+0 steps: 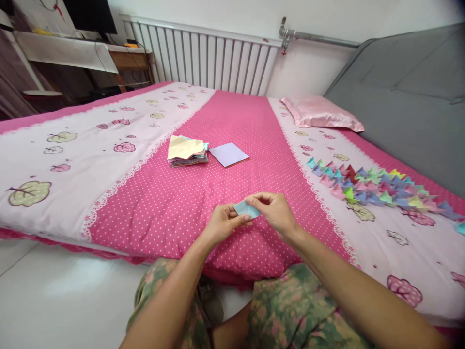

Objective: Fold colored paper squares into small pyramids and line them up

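Observation:
A small folded piece of light blue paper (246, 209) is held between both hands just above the near edge of the bed. My left hand (222, 224) pinches its left end, thumb on top. My right hand (276, 211) pinches its right end with curled fingers. Farther up the pink dotted strip lie a stack of coloured paper squares (187, 151) with a creased yellow sheet on top, and a single lilac sheet (228, 154) beside it. Rows of several folded paper pieces (378, 190) in many colours lie on the right side of the bed.
The bed (152, 203) has a pink dotted cover with white tree-print borders. A pink pillow (319, 112) sits at the far right by a grey headboard (407, 97). A white radiator (207, 58) lines the far wall. White floor (65, 295) is at lower left.

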{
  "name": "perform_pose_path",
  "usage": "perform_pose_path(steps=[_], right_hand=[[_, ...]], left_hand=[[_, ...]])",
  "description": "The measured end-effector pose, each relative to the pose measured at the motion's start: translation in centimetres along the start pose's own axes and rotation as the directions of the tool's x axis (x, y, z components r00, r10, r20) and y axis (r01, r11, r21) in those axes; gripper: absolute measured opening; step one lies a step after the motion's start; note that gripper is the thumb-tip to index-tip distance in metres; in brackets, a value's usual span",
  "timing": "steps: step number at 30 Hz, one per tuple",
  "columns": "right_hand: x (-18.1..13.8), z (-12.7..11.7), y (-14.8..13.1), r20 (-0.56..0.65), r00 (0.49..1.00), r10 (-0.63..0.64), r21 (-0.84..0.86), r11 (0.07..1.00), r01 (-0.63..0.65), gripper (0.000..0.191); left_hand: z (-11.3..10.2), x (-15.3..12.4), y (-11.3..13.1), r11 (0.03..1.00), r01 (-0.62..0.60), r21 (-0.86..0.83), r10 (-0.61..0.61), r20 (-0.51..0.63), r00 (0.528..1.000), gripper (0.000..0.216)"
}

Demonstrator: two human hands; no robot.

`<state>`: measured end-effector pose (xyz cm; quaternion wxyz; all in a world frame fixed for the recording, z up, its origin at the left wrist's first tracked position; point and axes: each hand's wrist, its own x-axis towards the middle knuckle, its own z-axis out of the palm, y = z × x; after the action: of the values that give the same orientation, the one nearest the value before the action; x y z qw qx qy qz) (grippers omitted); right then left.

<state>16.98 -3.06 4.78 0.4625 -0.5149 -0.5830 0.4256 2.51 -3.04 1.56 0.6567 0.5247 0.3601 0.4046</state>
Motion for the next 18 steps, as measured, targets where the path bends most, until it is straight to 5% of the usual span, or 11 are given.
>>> perform_pose_path(steps=[10, 18], right_hand=[[0.12, 0.01, -0.09, -0.051, 0.998, 0.036, 0.041, 0.999, -0.034, 0.025], [0.8, -0.33, 0.39, 0.118, 0.988, 0.101, 0.075, 0.991, -0.111, 0.028]], left_hand=[[0.07, -0.4, 0.64, 0.989, 0.139, -0.06, -0.137, 0.036, 0.99, 0.029], [-0.05, -0.21, 0.07, 0.993, 0.087, -0.078, -0.092, -0.062, 0.994, 0.03]])
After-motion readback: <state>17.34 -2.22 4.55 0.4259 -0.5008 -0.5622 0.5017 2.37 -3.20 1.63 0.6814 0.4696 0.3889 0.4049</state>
